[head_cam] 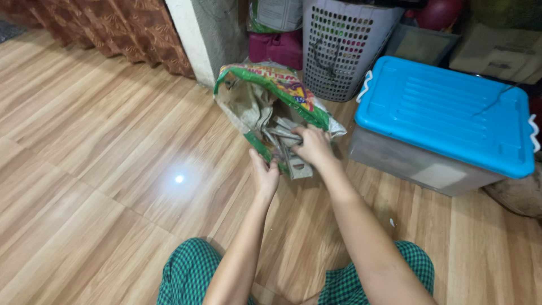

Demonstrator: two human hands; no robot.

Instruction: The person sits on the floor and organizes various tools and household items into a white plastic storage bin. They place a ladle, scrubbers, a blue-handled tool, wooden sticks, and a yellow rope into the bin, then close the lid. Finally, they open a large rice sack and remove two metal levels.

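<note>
A woven sack (257, 96) with a green, printed outside lies open on the wooden floor, its mouth facing me. Grey metal pieces (282, 135) stick out of the opening. My right hand (312, 146) is closed around some of these pieces at the sack's mouth. My left hand (265, 172) grips the lower edge of the sack just below them. My legs in green checked trousers (189, 271) show at the bottom.
A clear storage box with a blue lid (446, 110) stands right of the sack. Behind it are a white perforated laundry basket (344, 45), a pink bundle (276, 48) and a brown curtain (130, 28). Wooden floor (101, 147) stretches to the left.
</note>
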